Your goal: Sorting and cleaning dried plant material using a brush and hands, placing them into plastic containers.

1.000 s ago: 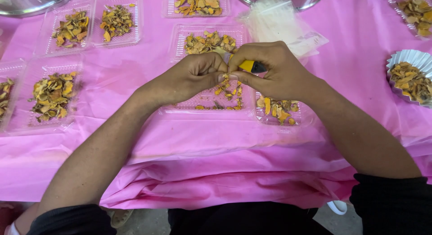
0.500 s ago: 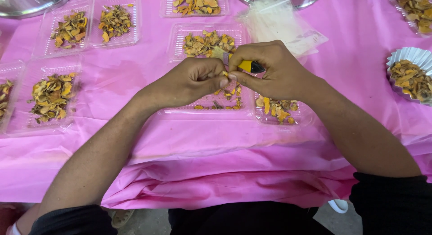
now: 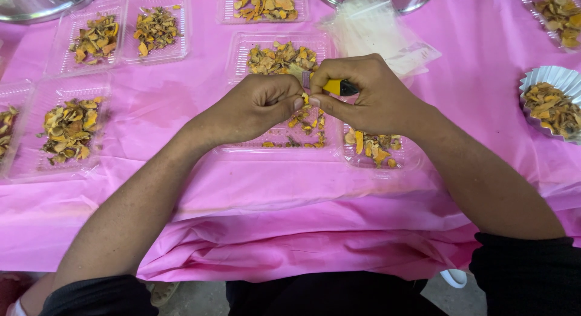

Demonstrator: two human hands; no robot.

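head camera, looking down, close over pink table (image 3: 181, 195)

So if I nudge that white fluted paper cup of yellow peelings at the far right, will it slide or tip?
The white fluted paper cup looks thin and light, so it would probably slide on the pink plastic tablecloth rather than resist. Its pleated wall likely crumples under a firm pinch. Heaped with dry yellow-brown peelings and sitting close to the table edge, it may spill if tilted.

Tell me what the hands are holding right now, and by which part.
The right hand grips a yellow-handled cutter around its handle. The left hand pinches a small yellow piece between thumb and fingertips, against the right thumb.
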